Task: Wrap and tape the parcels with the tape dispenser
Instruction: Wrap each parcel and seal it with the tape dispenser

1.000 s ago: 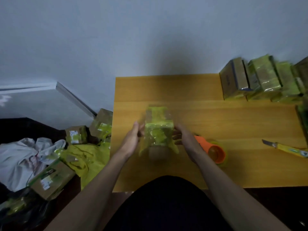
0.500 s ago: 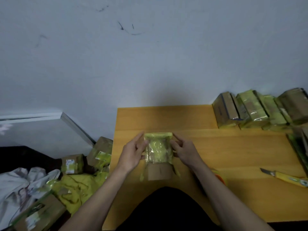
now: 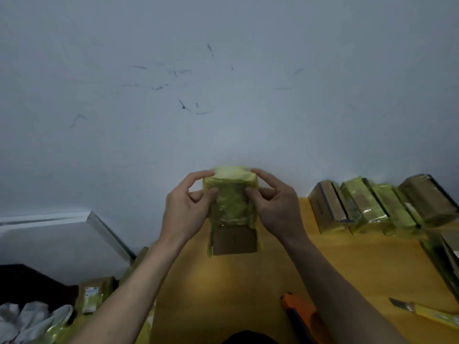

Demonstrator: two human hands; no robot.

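Note:
I hold a small cardboard parcel point(image 3: 232, 209) upright above the wooden table point(image 3: 223, 294). Yellow-green tape covers its top and upper front; the lower front shows bare brown cardboard. My left hand point(image 3: 185, 207) grips its left side, thumb pressing the taped front, fingers curled over the top corner. My right hand point(image 3: 275, 204) grips the right side the same way. The orange tape dispenser point(image 3: 301, 316) lies on the table near me, partly hidden behind my right forearm.
A row of taped parcels point(image 3: 380, 204) leans against the wall at the table's back right. A yellow utility knife point(image 3: 427, 312) lies at the right edge. On the floor to the left sit more boxes point(image 3: 95, 294), yellow wrap and white cloth point(image 3: 32, 321).
Both hands have lifted the parcel off the table and up toward the wall. The view has tilted upward, and the tape dispenser now shows lower in the view.

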